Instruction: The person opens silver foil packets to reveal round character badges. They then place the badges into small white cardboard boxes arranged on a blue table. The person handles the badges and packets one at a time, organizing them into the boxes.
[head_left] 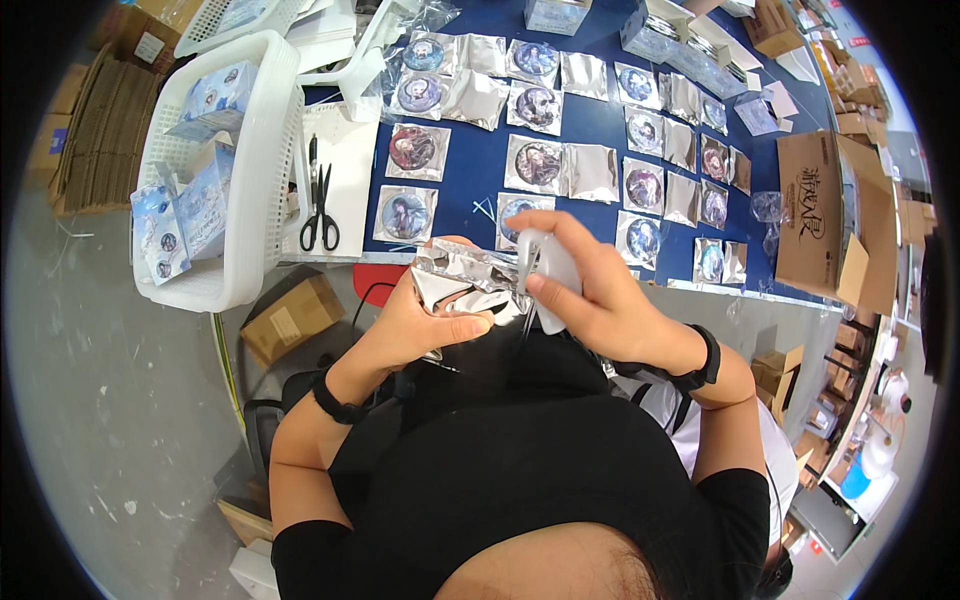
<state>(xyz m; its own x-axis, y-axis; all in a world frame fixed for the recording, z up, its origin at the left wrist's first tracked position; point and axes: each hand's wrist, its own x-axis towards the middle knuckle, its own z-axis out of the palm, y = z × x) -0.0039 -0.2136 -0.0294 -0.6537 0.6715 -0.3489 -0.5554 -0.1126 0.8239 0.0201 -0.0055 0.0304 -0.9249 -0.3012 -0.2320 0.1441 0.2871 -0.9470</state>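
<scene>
Close to my body, my left hand [405, 325] grips a crinkled silver foil packet [465, 272], thumb across its front. My right hand [610, 300] is closed around a white plastic hand tool with a rounded loop shape [553, 262], which meets the right end of the foil. What lies inside the foil is hidden. Just beyond my hands, a round picture badge [515, 210] in a clear sleeve is partly covered by my right fingers. Another round badge [403, 215] lies to its left on the blue table [470, 150].
Rows of badges and silver packets [592, 172] cover the table. At left stands a white plastic basket [283, 130] with light-blue boxes, beside black scissors [320, 215]. An open cardboard box [808, 215] stands at right. A person in white [780, 440] is close on my right.
</scene>
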